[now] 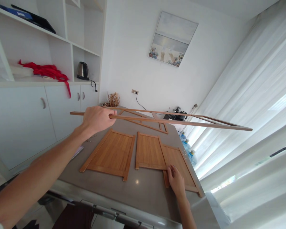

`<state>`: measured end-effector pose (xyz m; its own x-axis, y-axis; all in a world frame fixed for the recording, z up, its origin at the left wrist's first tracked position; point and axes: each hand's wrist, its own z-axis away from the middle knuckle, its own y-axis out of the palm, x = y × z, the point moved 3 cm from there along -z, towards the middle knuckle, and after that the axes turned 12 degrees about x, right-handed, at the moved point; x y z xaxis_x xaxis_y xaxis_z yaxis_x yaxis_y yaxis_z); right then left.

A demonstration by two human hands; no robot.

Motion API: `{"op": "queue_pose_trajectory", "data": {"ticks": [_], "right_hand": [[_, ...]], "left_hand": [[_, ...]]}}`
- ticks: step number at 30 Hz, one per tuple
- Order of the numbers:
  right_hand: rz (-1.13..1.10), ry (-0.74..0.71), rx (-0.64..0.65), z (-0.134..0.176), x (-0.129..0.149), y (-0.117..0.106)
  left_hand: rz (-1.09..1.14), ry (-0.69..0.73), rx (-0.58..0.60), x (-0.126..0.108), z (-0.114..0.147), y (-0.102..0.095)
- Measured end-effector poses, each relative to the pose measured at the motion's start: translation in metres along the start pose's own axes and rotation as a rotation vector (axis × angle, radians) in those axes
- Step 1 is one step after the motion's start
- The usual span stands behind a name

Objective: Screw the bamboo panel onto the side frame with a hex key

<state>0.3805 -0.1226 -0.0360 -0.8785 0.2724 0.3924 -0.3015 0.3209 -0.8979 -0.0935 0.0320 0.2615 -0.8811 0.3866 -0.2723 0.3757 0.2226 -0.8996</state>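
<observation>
My left hand (97,120) is closed around one bar of a long wooden frame (181,122), which it holds up above the table, roughly level. My right hand (176,182) is low on the right, its fingers curled at the near right corner of the middle wooden panel (150,151). That panel partly overlaps the right wooden panel (180,163), which lies beneath my right hand. A third wooden panel (111,152) lies flat to the left, apart from the others. Farther back, another open wooden frame (147,126) rests on the table, partly hidden behind the raised one.
The grey table (105,187) carries the panels, a phone-like object (77,151) at its left edge and a dried woven bundle (113,99) at the back. White cabinets (62,111) stand left; water bottles (192,156) and curtains (248,127) are right.
</observation>
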Motion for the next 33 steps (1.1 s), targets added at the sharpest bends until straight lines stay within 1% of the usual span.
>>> {"op": "queue_pose_trajectory", "data": {"ticks": [3,5,8,11,18,24,27,29,31,33], "right_hand": [[-0.033,-0.037,0.015,-0.004,0.024,0.015],[-0.036,-0.043,0.008,-0.005,0.034,0.022],[-0.036,-0.035,-0.005,-0.004,0.038,0.025],[-0.048,-0.04,-0.012,0.0,0.039,0.022],[-0.061,-0.121,-0.017,0.026,0.056,0.019],[-0.055,-0.204,-0.015,0.045,0.068,0.019],[-0.064,-0.23,-0.014,0.047,0.067,0.015],[-0.082,-0.203,-0.044,0.049,0.06,0.009],[-0.107,-0.112,-0.124,0.052,0.047,0.0],[-0.13,0.05,-0.269,0.061,0.03,-0.011]], "left_hand": [[-0.044,-0.038,-0.035,-0.002,0.0,-0.001],[-0.062,-0.048,-0.041,-0.002,0.0,-0.001],[-0.073,-0.046,-0.027,-0.001,0.0,0.002],[-0.069,-0.025,0.013,-0.001,0.001,0.015],[-0.047,0.07,0.102,-0.012,0.007,0.067],[-0.039,0.164,0.098,-0.015,0.008,0.106],[-0.026,0.225,0.051,-0.011,0.013,0.129],[-0.009,0.275,-0.008,-0.009,0.019,0.146],[0.016,0.328,-0.092,-0.006,0.024,0.163],[0.049,0.371,-0.206,-0.002,0.03,0.178]]}}
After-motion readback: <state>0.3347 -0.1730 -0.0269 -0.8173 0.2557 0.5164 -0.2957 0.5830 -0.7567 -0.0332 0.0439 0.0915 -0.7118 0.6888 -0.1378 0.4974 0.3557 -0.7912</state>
